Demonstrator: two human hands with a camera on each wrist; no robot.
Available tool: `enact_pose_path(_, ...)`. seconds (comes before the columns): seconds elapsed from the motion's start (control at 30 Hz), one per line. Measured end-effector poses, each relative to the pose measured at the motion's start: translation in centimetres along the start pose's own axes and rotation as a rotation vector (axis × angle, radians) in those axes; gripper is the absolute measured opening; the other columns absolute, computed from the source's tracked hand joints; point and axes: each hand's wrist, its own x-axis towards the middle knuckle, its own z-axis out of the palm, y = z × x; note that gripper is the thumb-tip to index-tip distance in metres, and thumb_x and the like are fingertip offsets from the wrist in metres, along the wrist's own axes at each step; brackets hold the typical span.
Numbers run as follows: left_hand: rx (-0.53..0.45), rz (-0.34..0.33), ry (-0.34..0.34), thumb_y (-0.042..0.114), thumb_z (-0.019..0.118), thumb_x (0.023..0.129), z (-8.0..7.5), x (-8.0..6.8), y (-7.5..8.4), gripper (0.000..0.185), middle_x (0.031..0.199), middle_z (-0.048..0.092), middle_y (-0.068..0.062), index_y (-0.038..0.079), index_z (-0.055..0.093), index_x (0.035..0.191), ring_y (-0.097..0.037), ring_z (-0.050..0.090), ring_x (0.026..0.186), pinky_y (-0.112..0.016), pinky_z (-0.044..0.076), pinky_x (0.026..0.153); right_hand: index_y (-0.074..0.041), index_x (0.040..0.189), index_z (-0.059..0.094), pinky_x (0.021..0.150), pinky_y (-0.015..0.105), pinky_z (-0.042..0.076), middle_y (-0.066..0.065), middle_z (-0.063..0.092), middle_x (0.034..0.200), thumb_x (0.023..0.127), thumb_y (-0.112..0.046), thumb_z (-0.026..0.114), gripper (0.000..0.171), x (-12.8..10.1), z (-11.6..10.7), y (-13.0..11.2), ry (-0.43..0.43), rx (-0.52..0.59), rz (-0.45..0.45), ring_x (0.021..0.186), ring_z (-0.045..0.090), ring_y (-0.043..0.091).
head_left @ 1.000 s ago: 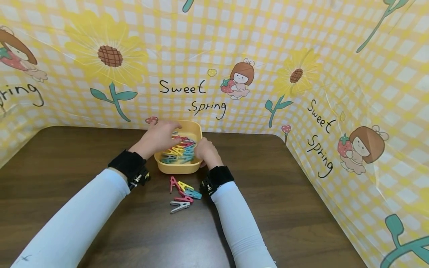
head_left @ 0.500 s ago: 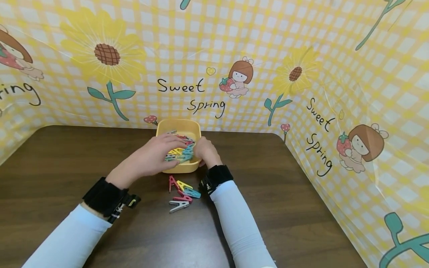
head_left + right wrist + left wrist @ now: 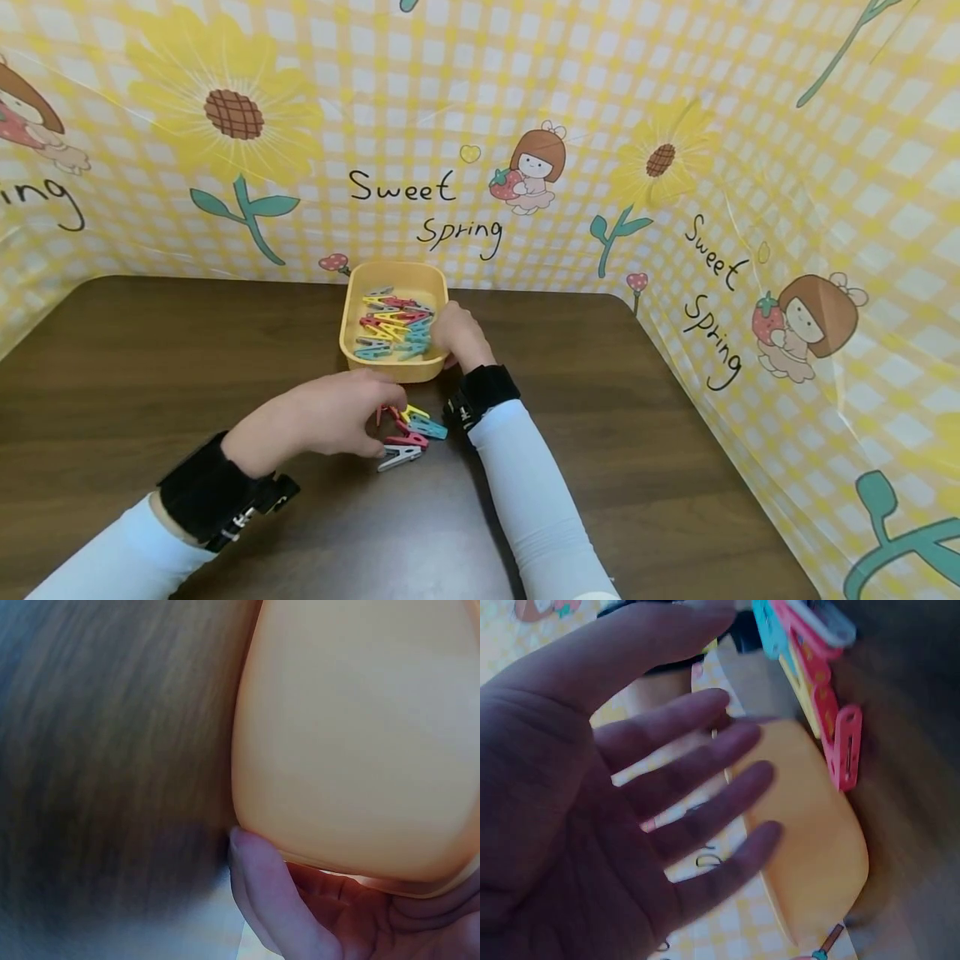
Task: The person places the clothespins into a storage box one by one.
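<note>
My left hand (image 3: 311, 421) hovers at a small pile of clothespins on the table. Its fingers are spread and loosely bent, with nothing between them in the left wrist view. A grey clothespin (image 3: 400, 457) is nearest the thumb. Beyond it are a pink-red clothespin (image 3: 412, 439), a blue clothespin (image 3: 427, 427) and a yellow clothespin (image 3: 415, 412). Another red clothespin (image 3: 847, 746) is partly hidden by the hand in the head view. My right hand (image 3: 461, 335) grips the right rim of a yellow plastic box (image 3: 397, 372), fingers curled over the edge. Several mixed-colour clothespins lie inside.
The dark wooden table (image 3: 637, 467) stretches out on both sides of the box. A yellow checked cloth (image 3: 420, 100) with printed flowers and figures rises behind the table and along its right side.
My left hand has come out of the box and moved toward me, down to the loose clothespins. My right hand has kept its hold on the box, which has stayed in place.
</note>
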Motion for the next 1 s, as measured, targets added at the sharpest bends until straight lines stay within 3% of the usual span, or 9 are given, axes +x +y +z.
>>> enact_pose_path(0.1, -0.015, -0.057, -0.049, 0.025, 0.093, 0.083, 0.4, -0.2, 0.4, 0.034, 0.099, 0.069, 0.001, 0.016, 0.074, 0.109, -0.011, 0.056, 0.082, -0.027, 0.051, 0.071, -0.006, 0.157, 0.042, 0.058, 0.04, 0.068, 0.022, 0.066, 0.123, 0.113, -0.014, 0.051, 0.045, 0.0, -0.1, -0.2, -0.003, -0.004, 0.008, 0.069, 0.075, 0.031)
enact_pose_path(0.27, -0.016, -0.103, -0.07, 0.024, 0.095, 0.082, 1.1, -0.3, 0.9, 0.026, 0.087, 0.068, 0.002, 0.017, 0.074, 0.096, -0.013, 0.055, 0.075, -0.028, 0.046, 0.065, -0.005, 0.163, 0.035, 0.057, 0.04, 0.067, 0.026, 0.064, 0.13, 0.114, -0.014, 0.05, 0.052, -0.2, -0.3, -0.3, -0.019, 0.001, 0.0, 0.067, 0.075, 0.032)
enact_pose_path(0.7, -0.029, -0.171, -0.11, 0.024, 0.097, 0.08, 3.0, 0.4, 2.1, 0.03, 0.086, 0.065, 0.002, 0.016, 0.075, 0.099, -0.019, 0.057, 0.078, -0.037, 0.048, 0.07, -0.003, 0.148, 0.047, 0.057, 0.039, 0.067, 0.024, 0.066, 0.12, 0.114, -0.013, 0.05, 0.036, -0.8, -0.4, -0.1, -0.017, 0.019, -0.017, 0.068, 0.075, 0.031)
enact_pose_path(1.0, -0.028, -0.159, -0.106, 0.017, 0.094, 0.082, 3.5, 0.5, 2.5, 0.025, 0.085, 0.065, 0.002, 0.015, 0.075, 0.098, -0.019, 0.057, 0.076, -0.036, 0.049, 0.07, -0.003, 0.148, 0.048, 0.059, 0.039, 0.068, 0.023, 0.066, 0.12, 0.114, -0.014, 0.05, 0.036, -0.8, -0.4, 0.0, -0.02, 0.016, -0.018, 0.071, 0.075, 0.031)
